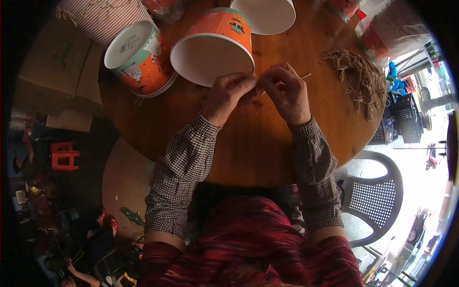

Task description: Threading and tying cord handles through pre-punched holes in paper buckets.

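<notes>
My left hand (228,95) and my right hand (287,91) meet above the round wooden table (248,143), fingertips pinched together on a thin pale stick (305,76) that pokes out to the right of my right hand. Just beyond my hands an orange paper bucket (215,48) lies tilted with its white opening toward me. A small brown bit lies on the wood under my fingers. Checked sleeves cover both forearms.
A second orange and green paper bucket (138,57) lies on its side at the left, a white cup (267,14) at the back. A heap of brown string pieces (358,79) lies at the right. A grey plastic chair (375,191) stands at the lower right.
</notes>
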Demonstrator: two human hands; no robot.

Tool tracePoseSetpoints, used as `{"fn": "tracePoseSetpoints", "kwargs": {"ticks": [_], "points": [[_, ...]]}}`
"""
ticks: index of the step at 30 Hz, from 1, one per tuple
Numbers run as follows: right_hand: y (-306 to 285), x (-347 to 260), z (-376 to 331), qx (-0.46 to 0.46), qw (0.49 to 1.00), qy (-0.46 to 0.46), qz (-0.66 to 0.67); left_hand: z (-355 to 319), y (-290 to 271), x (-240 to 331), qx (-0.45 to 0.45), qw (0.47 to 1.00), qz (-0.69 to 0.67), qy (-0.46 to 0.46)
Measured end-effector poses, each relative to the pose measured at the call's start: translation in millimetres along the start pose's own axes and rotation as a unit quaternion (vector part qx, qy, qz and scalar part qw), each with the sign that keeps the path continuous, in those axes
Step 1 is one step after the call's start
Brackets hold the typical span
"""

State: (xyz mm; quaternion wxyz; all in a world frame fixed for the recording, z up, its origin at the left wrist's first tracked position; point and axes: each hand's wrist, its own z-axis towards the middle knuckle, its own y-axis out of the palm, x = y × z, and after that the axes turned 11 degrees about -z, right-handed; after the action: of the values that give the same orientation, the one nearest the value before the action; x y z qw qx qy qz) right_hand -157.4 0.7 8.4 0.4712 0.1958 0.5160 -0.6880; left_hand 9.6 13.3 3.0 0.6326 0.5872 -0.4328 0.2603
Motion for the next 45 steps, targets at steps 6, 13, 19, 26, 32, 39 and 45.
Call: {"fn": "tracePoseSetpoints", "kwargs": {"ticks": [6, 13, 19, 26, 32, 39, 45], "points": [[3.8, 6.0, 0.1, 0.018, 1.000, -0.003, 0.009, 2.8, -4.7, -3.0, -0.016, 0.999, 0.036, -0.002], [-3.3, 0.5, 1.2, -0.048, 0.972, 0.152, 0.171, 2.9, -6.3, -1.4, 0.019, 0.999, -0.026, 0.015], [4.3, -7.9, -2.4, -0.065, 0.956, 0.167, 0.231, 1.2, -2.6, -0.3, 0.039, 0.998, 0.014, 0.051], [7.7, -4.6, -3.5, -0.065, 0.958, 0.172, 0.222, 0.0, -0.3, -1.3, 0.012, 0.988, 0.102, 0.116], [8.0, -0.1, -3.5, -0.006, 0.983, 0.114, 0.141, 1.2, -4.1, -4.3, 0.054, 0.980, 0.139, 0.130], [7.7, -9.2, -5.8, 0.049, 0.998, 0.023, 0.020, 2.5, -4.3, -7.4, 0.012, 0.975, 0.137, 0.176], [4.7, -9.2, -7.4, 0.034, 0.999, -0.008, 0.000, 1.1, -2.8, -6.1, 0.014, 0.979, 0.119, 0.163]]}}
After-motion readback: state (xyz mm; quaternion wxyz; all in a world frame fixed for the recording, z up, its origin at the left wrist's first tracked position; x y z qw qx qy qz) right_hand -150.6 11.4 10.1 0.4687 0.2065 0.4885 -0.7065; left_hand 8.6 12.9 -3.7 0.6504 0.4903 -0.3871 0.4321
